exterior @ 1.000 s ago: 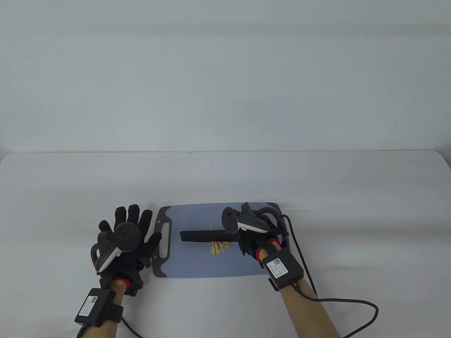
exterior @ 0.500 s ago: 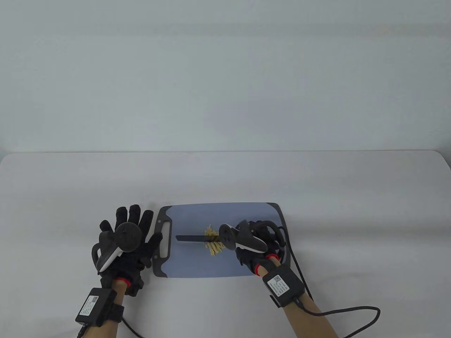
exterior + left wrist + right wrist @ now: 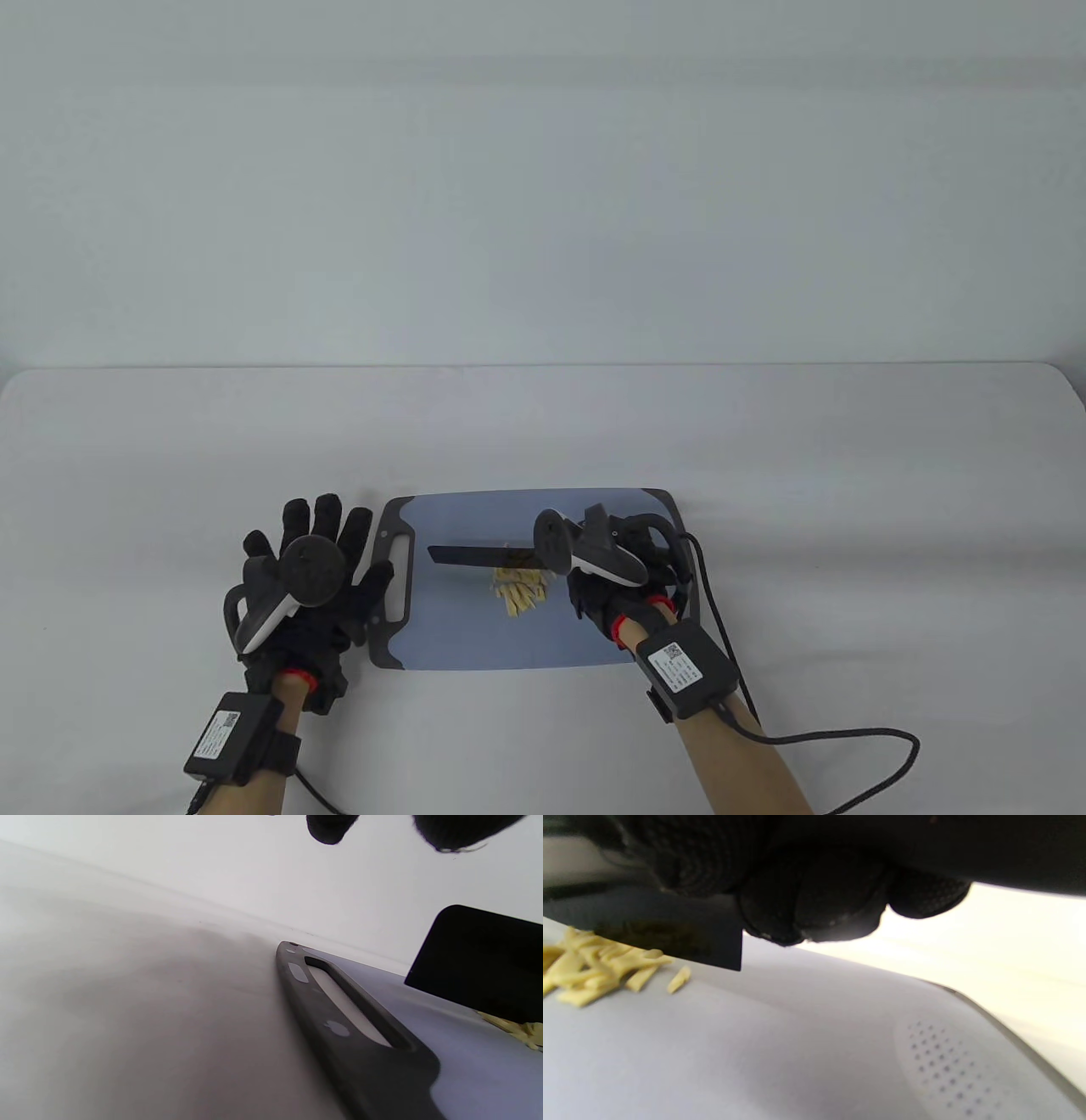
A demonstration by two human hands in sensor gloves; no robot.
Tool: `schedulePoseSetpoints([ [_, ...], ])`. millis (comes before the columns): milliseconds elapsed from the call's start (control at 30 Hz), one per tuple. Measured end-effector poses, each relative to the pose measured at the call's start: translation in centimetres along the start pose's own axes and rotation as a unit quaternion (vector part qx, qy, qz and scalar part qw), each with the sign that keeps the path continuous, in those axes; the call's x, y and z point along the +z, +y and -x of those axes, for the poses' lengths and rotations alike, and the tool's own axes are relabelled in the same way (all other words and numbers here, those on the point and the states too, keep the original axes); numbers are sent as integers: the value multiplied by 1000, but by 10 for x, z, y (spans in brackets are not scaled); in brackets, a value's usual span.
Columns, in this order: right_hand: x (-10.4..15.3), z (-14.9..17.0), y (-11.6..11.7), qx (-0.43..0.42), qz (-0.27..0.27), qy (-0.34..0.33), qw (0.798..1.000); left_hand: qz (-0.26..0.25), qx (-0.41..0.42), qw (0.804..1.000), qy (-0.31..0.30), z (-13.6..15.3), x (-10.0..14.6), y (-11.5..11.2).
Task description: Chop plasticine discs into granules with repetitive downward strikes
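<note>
A: Table view: your right hand (image 3: pixel 612 586) is wrapped around the handle of a black knife (image 3: pixel 479 555), the blade lying level and pointing left across the blue cutting board (image 3: pixel 475 632). Where's the plasticine?

B: The yellow plasticine strips (image 3: pixel 519 587) sit in a small heap mid-board, under and just in front of the blade. In your right wrist view the blade's heel (image 3: pixel 670 929) hangs right over the strips (image 3: pixel 598 971); I cannot tell if the edge touches them.

A: And your left grip?

B: Your left hand (image 3: pixel 310 586) lies flat on the tabletop (image 3: pixel 170 475), fingers spread, holding nothing, just beside the board's dark handle end (image 3: pixel 392 586). Your left wrist view shows that handle slot (image 3: pixel 348 1005), with the knife's squared tip (image 3: pixel 479 959) above the board.
</note>
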State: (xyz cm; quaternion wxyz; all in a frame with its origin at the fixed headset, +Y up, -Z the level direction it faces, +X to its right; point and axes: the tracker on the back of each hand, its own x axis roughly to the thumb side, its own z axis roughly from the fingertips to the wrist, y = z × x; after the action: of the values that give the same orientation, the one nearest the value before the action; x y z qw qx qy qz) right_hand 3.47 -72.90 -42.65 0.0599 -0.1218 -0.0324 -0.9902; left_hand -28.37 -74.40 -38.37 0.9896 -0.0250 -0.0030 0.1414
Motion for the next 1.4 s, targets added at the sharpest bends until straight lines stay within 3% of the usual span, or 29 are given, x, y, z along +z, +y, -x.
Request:
schedulePoseSetpoints([
  [200, 1, -5, 13, -11, 12, -4, 1000, 0, -2, 1000, -2, -1, 0, 0],
  [367, -8, -3, 2, 7, -70, 14, 997, -9, 11, 1000, 3, 2, 2, 3],
  [567, 4, -10, 13, 20, 26, -12, 999, -6, 11, 1000, 2, 2, 2, 3],
  [667, 0, -5, 6, 7, -32, -1, 999, -5, 8, 1000, 1, 1, 2, 3],
  [967, -1, 6, -13, -11, -3, -1, 1000, -4, 16, 1000, 6, 4, 0, 3],
  [1133, -7, -2, 2, -2, -31, 15, 999, -4, 16, 1000, 7, 4, 0, 3],
  [1300, -4, -8, 9, 7, -11, 15, 1000, -3, 13, 1000, 4, 2, 0, 3],
  [1400, -9, -3, 0, 20, -56, 23, 998, -7, 14, 1000, 3, 2, 1, 4],
])
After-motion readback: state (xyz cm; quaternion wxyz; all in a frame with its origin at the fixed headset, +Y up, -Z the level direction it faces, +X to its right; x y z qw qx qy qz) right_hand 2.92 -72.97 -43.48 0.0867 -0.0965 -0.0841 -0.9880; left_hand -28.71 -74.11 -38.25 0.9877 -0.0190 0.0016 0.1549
